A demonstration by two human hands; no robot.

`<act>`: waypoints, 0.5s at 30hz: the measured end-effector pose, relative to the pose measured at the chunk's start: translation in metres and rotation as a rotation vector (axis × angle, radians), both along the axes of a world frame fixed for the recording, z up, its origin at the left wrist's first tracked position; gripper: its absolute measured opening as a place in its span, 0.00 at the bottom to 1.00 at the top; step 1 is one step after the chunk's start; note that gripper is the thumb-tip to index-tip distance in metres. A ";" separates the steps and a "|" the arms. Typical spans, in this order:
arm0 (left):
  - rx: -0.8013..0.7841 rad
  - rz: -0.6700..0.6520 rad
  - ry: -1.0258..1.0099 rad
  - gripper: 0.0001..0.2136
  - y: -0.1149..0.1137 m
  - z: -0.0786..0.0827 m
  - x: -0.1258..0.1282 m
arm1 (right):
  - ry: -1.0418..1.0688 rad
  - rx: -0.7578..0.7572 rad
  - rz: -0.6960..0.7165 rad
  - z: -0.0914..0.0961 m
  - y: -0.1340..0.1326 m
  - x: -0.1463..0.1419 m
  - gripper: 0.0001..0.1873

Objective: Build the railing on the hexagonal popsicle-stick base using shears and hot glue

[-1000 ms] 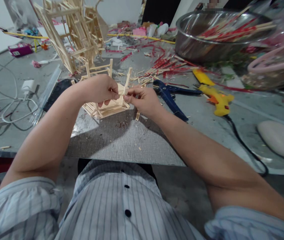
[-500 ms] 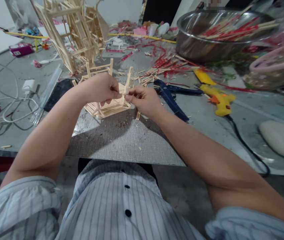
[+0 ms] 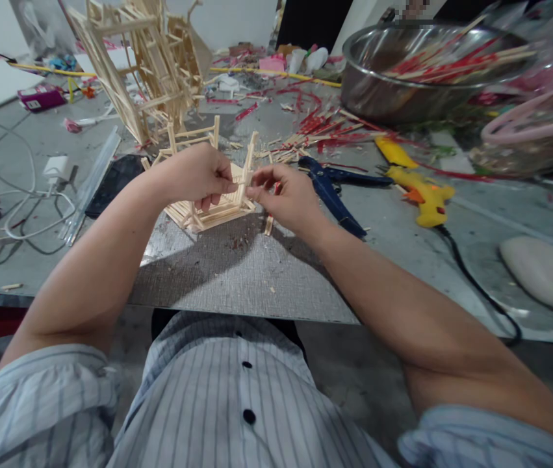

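A small frame of pale wooden sticks (image 3: 210, 211) sits on the grey table (image 3: 237, 273) in front of me. My left hand (image 3: 193, 174) is closed over its top, fingers pinching an upright stick near the right corner. My right hand (image 3: 283, 195) is just to the right of it, fingertips pinched together against the same upright stick (image 3: 247, 162); what they hold is too small to make out.
A tall stick structure (image 3: 140, 71) stands behind. Blue pliers (image 3: 329, 188) and a yellow glue gun (image 3: 425, 195) with a black cord lie right. A steel bowl (image 3: 393, 71) holds red-tipped sticks. White cables and a charger (image 3: 54, 169) lie left.
My right hand has shifted slightly right and its fingers have loosened from the frame's corner. My left hand and the frame stay where they were.
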State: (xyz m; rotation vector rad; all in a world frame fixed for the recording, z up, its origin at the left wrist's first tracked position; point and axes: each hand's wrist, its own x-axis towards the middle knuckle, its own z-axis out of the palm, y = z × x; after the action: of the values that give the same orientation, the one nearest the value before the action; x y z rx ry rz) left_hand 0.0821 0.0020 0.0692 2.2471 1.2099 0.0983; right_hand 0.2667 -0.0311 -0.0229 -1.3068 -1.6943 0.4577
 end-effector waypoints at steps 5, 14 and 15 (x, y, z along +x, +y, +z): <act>0.030 -0.005 -0.002 0.07 0.001 -0.002 0.001 | -0.058 0.154 -0.027 0.006 -0.001 0.012 0.08; 0.014 -0.018 0.010 0.13 0.000 -0.002 0.000 | -0.655 0.541 0.088 0.029 -0.008 -0.001 0.12; 0.016 -0.022 0.013 0.13 0.000 -0.002 0.000 | -0.695 0.519 0.116 0.030 -0.005 -0.004 0.14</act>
State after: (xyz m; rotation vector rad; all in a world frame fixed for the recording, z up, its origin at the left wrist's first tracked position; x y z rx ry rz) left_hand 0.0817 0.0023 0.0671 2.2779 1.1949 0.0847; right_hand 0.2627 -0.0365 0.0071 -1.0296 -2.2589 -0.4168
